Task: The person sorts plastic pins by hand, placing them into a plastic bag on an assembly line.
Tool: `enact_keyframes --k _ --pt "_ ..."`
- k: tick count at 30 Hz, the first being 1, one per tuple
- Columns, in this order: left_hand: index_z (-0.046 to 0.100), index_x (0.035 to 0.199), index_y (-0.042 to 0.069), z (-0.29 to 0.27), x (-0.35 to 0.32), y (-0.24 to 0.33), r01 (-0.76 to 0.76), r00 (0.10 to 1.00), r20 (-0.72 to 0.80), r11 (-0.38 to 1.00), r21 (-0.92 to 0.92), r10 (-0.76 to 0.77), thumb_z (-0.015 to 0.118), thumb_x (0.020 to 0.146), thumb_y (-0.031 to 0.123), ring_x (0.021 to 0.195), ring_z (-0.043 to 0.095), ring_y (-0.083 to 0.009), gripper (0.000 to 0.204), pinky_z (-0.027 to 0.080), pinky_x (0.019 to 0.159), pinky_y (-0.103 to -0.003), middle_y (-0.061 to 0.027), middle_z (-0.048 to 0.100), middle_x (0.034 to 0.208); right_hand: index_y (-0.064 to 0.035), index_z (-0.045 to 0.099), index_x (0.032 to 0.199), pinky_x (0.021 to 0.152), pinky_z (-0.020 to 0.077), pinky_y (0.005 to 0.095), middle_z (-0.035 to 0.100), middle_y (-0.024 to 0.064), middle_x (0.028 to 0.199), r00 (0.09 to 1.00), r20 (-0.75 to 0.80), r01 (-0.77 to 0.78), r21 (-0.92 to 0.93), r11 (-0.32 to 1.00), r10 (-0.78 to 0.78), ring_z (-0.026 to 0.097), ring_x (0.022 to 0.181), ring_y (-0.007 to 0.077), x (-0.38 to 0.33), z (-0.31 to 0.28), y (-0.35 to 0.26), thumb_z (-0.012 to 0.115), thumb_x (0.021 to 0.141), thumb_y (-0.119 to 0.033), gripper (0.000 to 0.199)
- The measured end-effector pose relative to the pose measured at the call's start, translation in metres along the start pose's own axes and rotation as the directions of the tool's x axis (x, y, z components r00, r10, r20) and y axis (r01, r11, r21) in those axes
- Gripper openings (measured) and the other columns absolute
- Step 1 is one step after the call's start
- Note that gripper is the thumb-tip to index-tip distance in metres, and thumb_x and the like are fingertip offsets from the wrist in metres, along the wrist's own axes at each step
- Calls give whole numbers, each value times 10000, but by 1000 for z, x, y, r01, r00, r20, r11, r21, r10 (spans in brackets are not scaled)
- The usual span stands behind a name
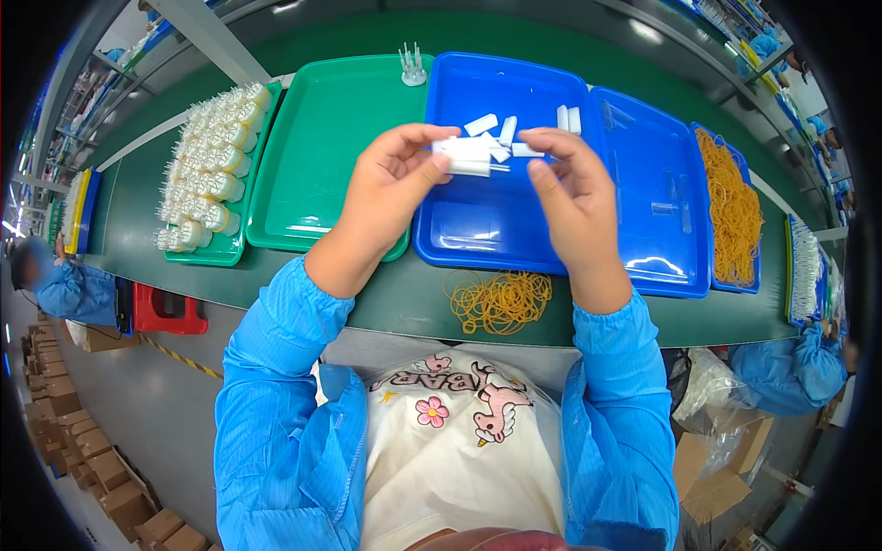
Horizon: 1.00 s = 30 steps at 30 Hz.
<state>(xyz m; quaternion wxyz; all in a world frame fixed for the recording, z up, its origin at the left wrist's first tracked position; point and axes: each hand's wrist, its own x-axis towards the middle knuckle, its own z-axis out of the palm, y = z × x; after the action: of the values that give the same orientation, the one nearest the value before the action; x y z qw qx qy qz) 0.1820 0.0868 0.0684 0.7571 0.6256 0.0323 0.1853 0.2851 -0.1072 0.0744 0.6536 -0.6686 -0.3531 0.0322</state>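
My left hand [397,174] is closed around a small bundle of white rectangular plastic pieces [470,156], held above the left blue tray [501,220]. Thin pins stick out of the bundle's right end. To the right of it, my right hand [574,179] has its thumb and fingers apart, with nothing between them that I can make out. Beyond both hands, several loose white pieces [481,125] lie in the tray. One white piece [526,150] shows just beside my right fingertips; whether they touch it I cannot tell.
A tangle of yellow rubber bands [499,301] lies at the table's near edge. A green tray [322,165] stands left, holding a clear pronged piece [412,66]; farther left are banded bundles [207,170]. Rightward come another blue tray [648,243] and a rubber-band bin [732,211].
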Motion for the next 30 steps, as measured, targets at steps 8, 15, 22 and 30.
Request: enact_keyframes --k 8,15,22,30 --pt "571 1153 13 -10 6 8 10 997 -81 995 -94 -18 597 962 106 888 681 -188 213 564 706 -242 -144 622 1222 -39 603 1207 1018 429 430 570 207 1289 898 438 362 -684 634 -41 525 1225 376 62 -15 23 618 853 -38 354" --pt "596 1067 47 -12 1 -15 76 996 -37 974 -215 -85 587 973 137 939 658 -178 130 541 708 -269 -120 616 1210 -1 579 877 765 482 481 636 225 910 869 494 384 -651 654 -20 614 885 421 64 0 48 599 833 -38 62" --pt "599 1172 42 -8 1 -10 38 999 -23 988 -151 -42 598 949 67 974 655 -164 225 540 752 -269 -105 622 1199 -13 536 891 746 485 476 611 193 856 889 457 372 -686 625 -27 598 843 409 48 3 16 689 753 1 206" --pt "604 1200 18 -2 0 -5 -37 999 6 983 -182 39 580 911 -65 1154 608 -207 301 531 928 -325 -152 539 1357 5 606 893 573 488 200 592 50 895 970 181 -169 17 985 163 625 772 116 29 -23 -16 687 824 49 116"
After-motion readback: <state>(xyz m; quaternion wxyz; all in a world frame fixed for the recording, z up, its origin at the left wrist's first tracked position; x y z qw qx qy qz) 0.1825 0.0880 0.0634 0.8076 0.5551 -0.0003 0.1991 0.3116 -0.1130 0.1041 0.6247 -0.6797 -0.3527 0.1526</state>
